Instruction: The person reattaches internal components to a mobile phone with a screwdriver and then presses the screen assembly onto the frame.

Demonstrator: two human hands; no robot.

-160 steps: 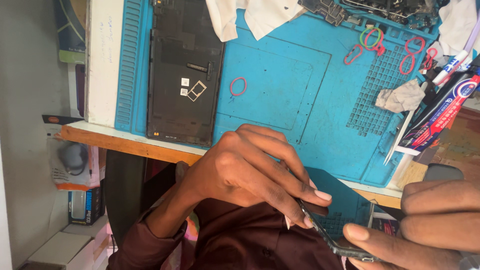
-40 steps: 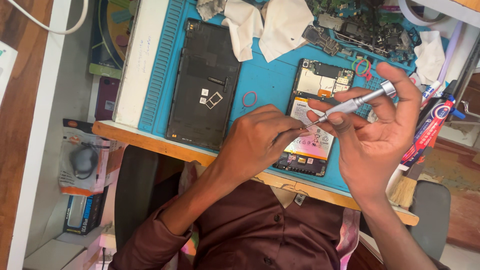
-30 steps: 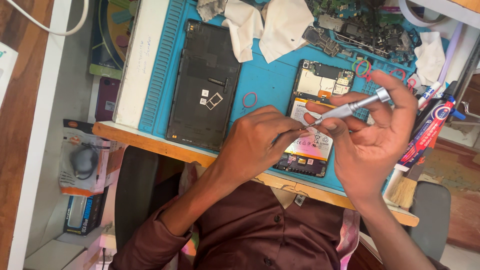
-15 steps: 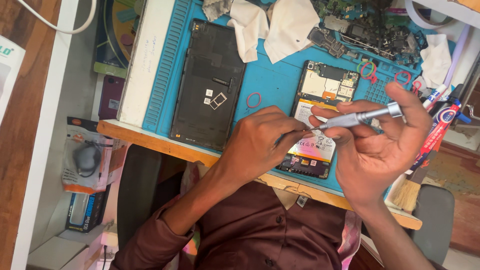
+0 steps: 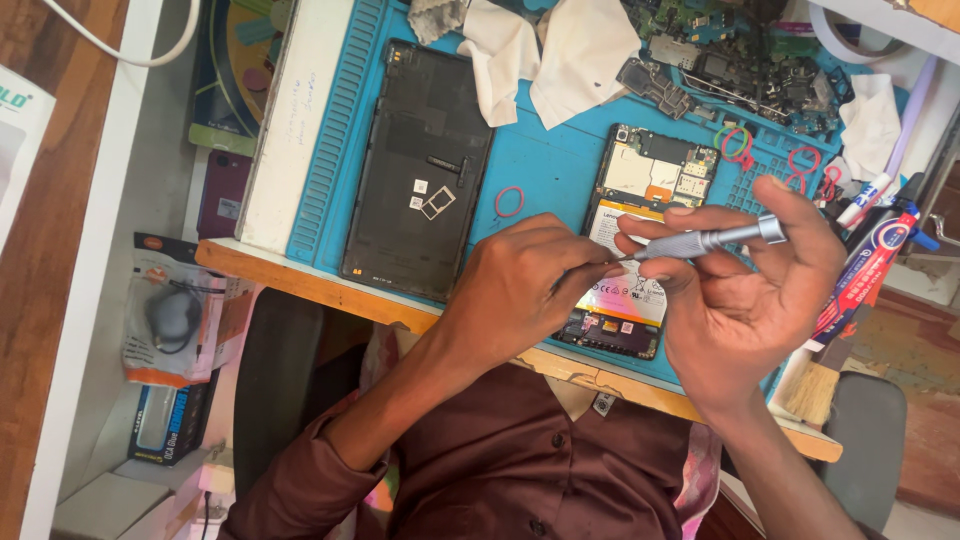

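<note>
Centrally, right hand (image 5: 745, 300) is gripping a silver screwdriver (image 5: 700, 241); left hand (image 5: 515, 290) is pinching its tip over the opened phone (image 5: 640, 215) lying on the blue mat (image 5: 550, 170).

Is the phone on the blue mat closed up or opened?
Opened: the phone lies with its back off, circuit board and battery showing.

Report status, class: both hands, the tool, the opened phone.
Right hand grips slim silver metal screwdriver. Left hand pinches at its tip, over opened phone with exposed circuit board. Phone on blue mat; nothing blocking.
</note>
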